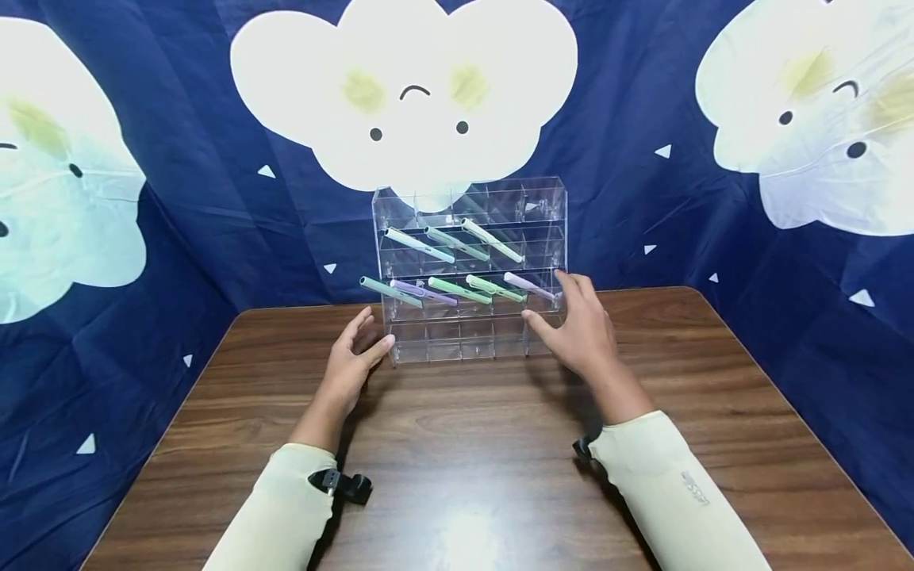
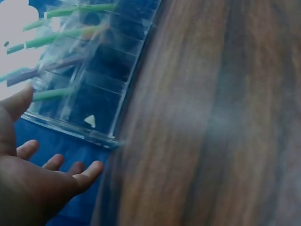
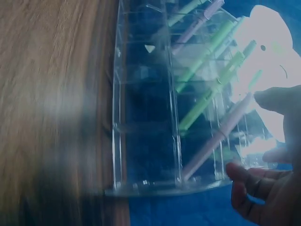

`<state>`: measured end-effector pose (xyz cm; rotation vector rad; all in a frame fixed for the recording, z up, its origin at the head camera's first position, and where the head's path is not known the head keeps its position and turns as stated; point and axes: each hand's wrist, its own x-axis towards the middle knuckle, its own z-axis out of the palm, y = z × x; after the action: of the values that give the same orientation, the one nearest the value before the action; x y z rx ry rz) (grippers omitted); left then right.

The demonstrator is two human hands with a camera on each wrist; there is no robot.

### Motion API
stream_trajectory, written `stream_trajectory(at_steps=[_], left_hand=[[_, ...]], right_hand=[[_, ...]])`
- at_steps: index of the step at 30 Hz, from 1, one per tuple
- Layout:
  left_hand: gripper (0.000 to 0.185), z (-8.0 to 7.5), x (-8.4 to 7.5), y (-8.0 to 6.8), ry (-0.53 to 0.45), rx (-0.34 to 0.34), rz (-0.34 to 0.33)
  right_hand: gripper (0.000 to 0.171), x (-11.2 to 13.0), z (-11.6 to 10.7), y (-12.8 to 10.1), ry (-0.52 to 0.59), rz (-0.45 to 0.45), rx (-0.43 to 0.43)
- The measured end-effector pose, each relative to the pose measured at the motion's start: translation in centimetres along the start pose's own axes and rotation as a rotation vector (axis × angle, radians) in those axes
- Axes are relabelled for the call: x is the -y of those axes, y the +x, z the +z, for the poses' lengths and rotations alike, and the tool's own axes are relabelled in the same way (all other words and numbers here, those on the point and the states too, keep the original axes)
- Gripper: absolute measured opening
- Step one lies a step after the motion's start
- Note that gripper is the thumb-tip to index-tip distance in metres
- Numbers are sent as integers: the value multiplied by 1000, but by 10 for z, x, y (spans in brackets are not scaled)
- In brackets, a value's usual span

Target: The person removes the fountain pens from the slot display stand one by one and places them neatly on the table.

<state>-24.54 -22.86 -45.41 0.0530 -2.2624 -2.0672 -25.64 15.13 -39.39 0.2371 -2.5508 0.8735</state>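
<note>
A clear plastic display rack (image 1: 460, 351) with tiered compartments stands upright at the back of the table, pens lying slanted in its two middle tiers. The upper of these holds a pale blue pen (image 1: 420, 245), a teal pen (image 1: 457, 243) and a pale green pen (image 1: 493, 240). Below lie several more, among them a purple pen (image 1: 424, 293), a green pen (image 1: 460, 290) and a lavender pen (image 1: 529, 285) at the right end. My left hand (image 1: 347, 369) is beside the rack's lower left edge, fingers spread. At the right edge, my right hand (image 1: 584, 331) has its fingers apart near the lavender pen.
The brown wood-grain table (image 1: 457, 444) has rounded back corners. Behind it and at both sides hangs a dark blue cloth (image 1: 628, 103) printed with white clouds and small triangles. Black straps (image 1: 341, 482) circle the cream sleeves (image 1: 671, 484).
</note>
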Motion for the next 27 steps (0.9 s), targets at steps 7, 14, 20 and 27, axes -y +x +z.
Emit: stream_trajectory(at_steps=[7, 14, 20, 27], left_hand=[[75, 8, 16, 10, -210, 51, -31], [77, 12, 20, 19, -249, 85, 11], [77, 11, 25, 23, -288, 88, 11], [75, 10, 31, 24, -298, 85, 12]], right_hand=[[81, 1, 17, 13, 87, -63, 8], [69, -6, 21, 24, 132, -53, -25], [59, -7, 26, 32, 149, -11, 22], [46, -5, 35, 40, 168, -16, 15]])
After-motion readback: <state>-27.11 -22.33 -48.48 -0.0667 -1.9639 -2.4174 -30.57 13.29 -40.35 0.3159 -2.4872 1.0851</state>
